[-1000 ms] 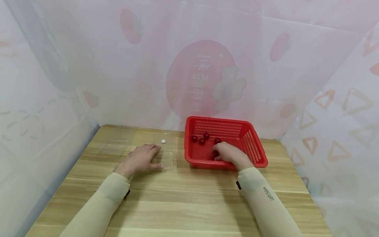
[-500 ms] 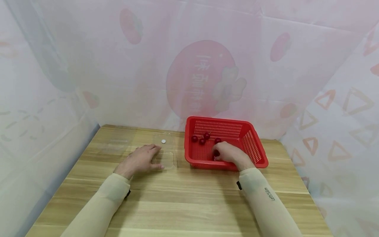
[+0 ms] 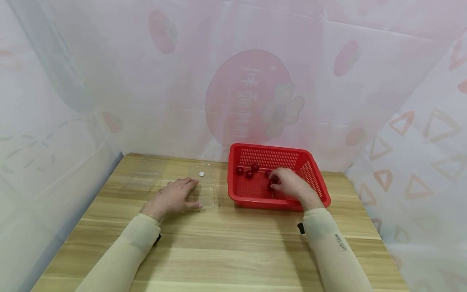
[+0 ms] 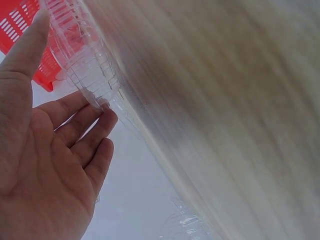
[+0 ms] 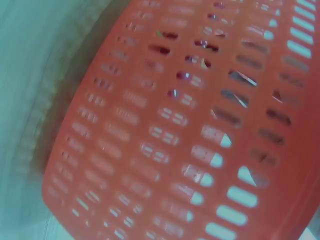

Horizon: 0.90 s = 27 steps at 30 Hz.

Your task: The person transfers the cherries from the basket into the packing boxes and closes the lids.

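My right hand (image 3: pixel 290 184) is inside the red plastic basket (image 3: pixel 233 199) and pinches a dark red cherry (image 3: pixel 271 183), with a thin stem showing below it. Several more cherries (image 3: pixel 254 167) lie toward the basket's left and back. In the right wrist view, the slotted wall of the basket (image 5: pixel 115 132) fills the picture and hides the hand. On the left, my left hand (image 3: pixel 171 198) rests with thumb and fingers spread beside a clear plastic container (image 3: pixel 208 197). The left wrist view shows its relaxed fingertips touching the clear container (image 4: pixel 95 70).
Farther left, more clear plastic (image 3: pixel 144 172) lies near the back of the wooden table (image 3: pixel 219 251). A small white round piece (image 3: pixel 201 174) sits behind the left fingers. Behind the table hangs a printed pink curtain (image 3: pixel 182 93), with pale sheets at both sides.
My right hand has lifted slightly and moved right and back within the basket, and the cherry in its fingers now shows. The left hand stays in place.
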{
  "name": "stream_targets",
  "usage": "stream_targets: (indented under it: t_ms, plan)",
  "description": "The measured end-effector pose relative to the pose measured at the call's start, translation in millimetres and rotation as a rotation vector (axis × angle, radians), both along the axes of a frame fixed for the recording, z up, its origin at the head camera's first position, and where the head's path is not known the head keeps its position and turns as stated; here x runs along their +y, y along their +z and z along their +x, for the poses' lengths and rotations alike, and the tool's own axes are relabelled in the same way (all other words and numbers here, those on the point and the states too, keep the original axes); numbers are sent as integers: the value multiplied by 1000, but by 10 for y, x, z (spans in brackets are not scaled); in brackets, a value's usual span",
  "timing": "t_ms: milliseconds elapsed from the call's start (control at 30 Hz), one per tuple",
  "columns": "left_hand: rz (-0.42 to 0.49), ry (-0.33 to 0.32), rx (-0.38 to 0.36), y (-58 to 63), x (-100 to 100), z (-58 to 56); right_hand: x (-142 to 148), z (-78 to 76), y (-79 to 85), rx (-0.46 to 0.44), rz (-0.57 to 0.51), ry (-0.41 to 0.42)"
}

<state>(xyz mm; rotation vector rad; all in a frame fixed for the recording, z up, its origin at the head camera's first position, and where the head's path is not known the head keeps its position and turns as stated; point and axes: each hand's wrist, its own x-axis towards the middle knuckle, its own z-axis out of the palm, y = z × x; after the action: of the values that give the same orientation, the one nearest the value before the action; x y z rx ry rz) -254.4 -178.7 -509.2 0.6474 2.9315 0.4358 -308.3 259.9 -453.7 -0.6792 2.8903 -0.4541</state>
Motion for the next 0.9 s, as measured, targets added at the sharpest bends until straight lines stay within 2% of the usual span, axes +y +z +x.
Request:
stream_targets:
  t_ms: [333,667,900]
  plan:
    - [5,-3,8,-8,10,11,300,-41,25,25,-49,-141]
    - [14,6,-16,4,34,31,691,-116,-75,52,-57,-275]
    - [6,8,-46,35,31,40,757,-108,-92,84,-101,-309]
